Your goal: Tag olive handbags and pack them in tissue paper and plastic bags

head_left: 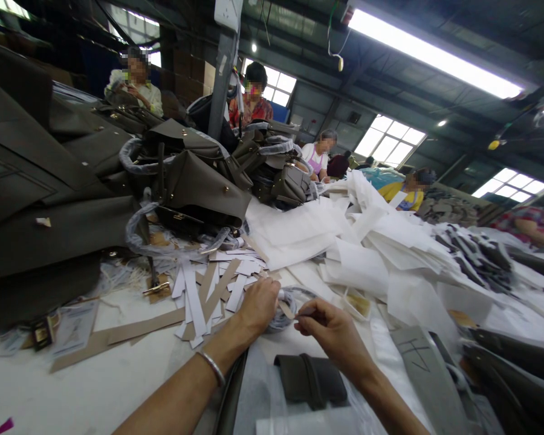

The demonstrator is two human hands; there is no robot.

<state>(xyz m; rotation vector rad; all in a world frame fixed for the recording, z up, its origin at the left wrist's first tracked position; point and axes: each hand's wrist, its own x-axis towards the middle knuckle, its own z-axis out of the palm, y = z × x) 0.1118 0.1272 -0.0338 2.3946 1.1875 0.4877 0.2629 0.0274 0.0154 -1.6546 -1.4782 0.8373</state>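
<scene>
My left hand [259,305] is closed around a bag handle wrapped in clear plastic film [288,305], just beyond the table's near edge. My right hand [327,329] pinches the same wrapped handle from the right, thumb against forefinger. A silver bangle sits on my left wrist [212,366]. Below my hands lies a dark olive leather bag part [309,378] under clear plastic.
Olive-grey handbags [194,181] are piled at the left and back. Cardboard and white paper strips [208,290] lie scattered left of my hands. White dust-bag sheets [367,248] heap at the right. Several other people sit along the far side of the table.
</scene>
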